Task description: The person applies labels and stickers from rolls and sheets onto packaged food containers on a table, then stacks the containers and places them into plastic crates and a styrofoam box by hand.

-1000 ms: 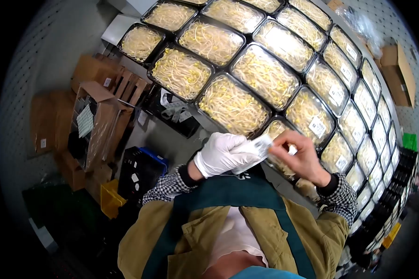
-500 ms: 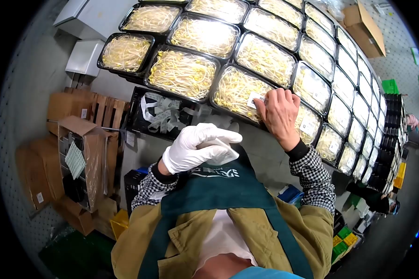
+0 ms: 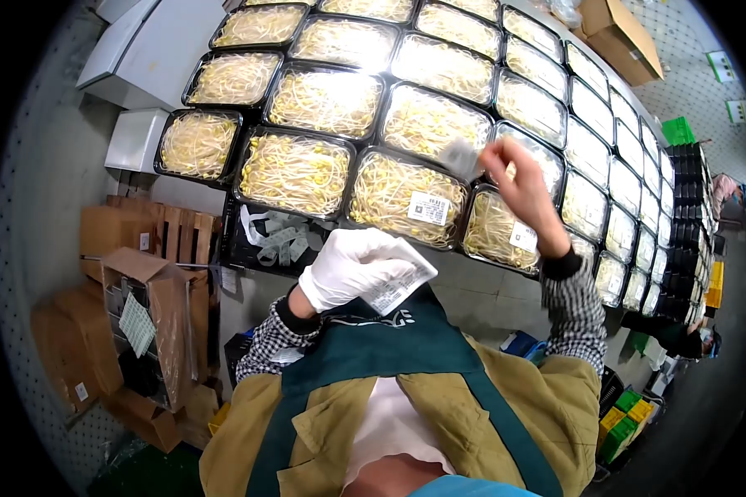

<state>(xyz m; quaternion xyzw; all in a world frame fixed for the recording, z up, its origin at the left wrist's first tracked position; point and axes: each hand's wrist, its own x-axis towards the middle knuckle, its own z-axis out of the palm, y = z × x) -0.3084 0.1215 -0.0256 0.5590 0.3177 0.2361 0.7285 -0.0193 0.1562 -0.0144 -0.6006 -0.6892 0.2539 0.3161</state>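
Observation:
My left hand (image 3: 352,269), in a white glove, is closed around a stack of printed label sheets (image 3: 398,277) in front of the apron. My bare right hand (image 3: 520,180) is raised over the trays with its fingers pinched at a blurred, pale label (image 3: 460,157). Below and to its left, a tray of bean sprouts (image 3: 389,190) bears a white printed label (image 3: 428,208) on its clear lid. Beside it on the right, another sprout tray (image 3: 491,228) also has a label. The sprout tray (image 3: 294,172) to the left shows no label.
Rows of sprout trays (image 3: 443,66) cover the table. A black crate (image 3: 242,240) with backing strips sits under its near edge. Cardboard boxes (image 3: 145,306) stand at left, and an open carton (image 3: 617,37) lies beyond the table. Stacked black trays (image 3: 688,224) rise at right.
My right hand has lifted off the labelled tray and moved up, now with a blurred label at its fingers. The sheets in my left hand have turned to show their print. The view has shifted.

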